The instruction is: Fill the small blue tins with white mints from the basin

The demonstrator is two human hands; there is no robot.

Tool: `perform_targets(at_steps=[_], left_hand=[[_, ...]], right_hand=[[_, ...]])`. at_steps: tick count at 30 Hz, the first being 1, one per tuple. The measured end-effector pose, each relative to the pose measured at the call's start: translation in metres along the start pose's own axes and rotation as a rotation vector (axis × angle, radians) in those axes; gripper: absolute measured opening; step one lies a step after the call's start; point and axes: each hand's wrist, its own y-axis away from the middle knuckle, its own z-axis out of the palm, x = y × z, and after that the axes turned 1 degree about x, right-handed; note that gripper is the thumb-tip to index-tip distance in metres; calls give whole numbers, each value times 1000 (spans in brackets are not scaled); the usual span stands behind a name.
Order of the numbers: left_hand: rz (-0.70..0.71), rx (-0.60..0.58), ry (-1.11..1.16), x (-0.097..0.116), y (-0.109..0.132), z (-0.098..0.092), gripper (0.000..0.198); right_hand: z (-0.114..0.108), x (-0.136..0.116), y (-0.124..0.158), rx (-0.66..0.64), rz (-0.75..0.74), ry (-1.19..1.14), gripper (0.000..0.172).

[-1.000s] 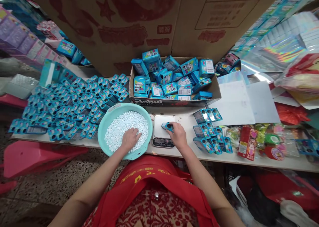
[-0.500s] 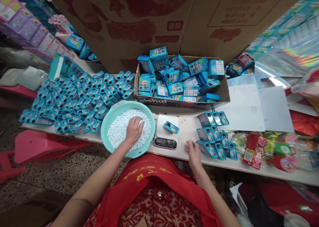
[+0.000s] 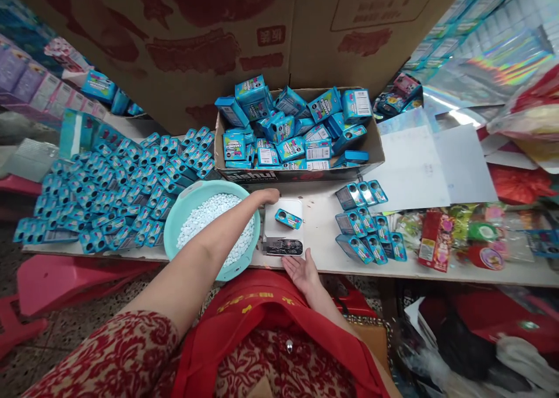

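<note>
My left hand (image 3: 268,196) is curled at the far left corner of a white digital scale (image 3: 271,229), its fingers mostly out of sight; I cannot make out what is in them. Palm up, my right hand (image 3: 302,271) rests open at the scale's near edge with its fingers apart. On the scale lies a small blue tin (image 3: 288,218) with a round hole in its face. Under my left forearm stands a turquoise basin (image 3: 171,235) holding many small white candies (image 3: 205,211).
Many blue tins (image 3: 105,182) cover the table's left side. Several more tins (image 3: 367,220) stand in rows to the right. An open carton (image 3: 301,176) full of blue tins sits behind the scale. White sheets (image 3: 410,171) and bagged sweets (image 3: 437,240) lie further right.
My left hand has left the candies in the basin and moved right to the scale's far corner. My right hand has come left to the scale's near edge. The view has shifted.
</note>
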Motion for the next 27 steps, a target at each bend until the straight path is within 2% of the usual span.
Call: perform_targets(at_steps=[4,7,10,13,16,17,18,19,21,22,24,27], left_hand=[[5,-16,43,4,2,5,48],[43,18,74,18,0,5,48],[86,72,116,38,-8,6,43],[86,181,148,51,-7,8,45],[62,363,144,42,20,19,45],[44,445,131,34,36,25,43],[14,574,104,25,54,34,40],[-58,684,70,15,73,44,39],[-292,790,48,-2,109,68,48],[-400,779,55,-8,123,80,55],[-493,636,82,-11,139,100,58],[-460,461,33,-2,138,116,43]], right_hand=[[-7,-6,3,-20,-11,-43,55],[-16,-16,7,-11,-34,-67,53],[-26,-30,10,27,-68,-91,48],[-37,-40,12,51,-81,-71,44],[-51,-42,16,36,-65,-3,42],[-56,-41,18,27,-61,18,40],[-62,-40,20,20,-60,35,36],[-67,-37,22,18,-60,47,32],[-74,-33,24,33,-58,55,23],[-76,-30,25,50,-54,57,20],[-78,-27,24,86,-42,68,17],[-75,-25,22,89,-43,104,15]])
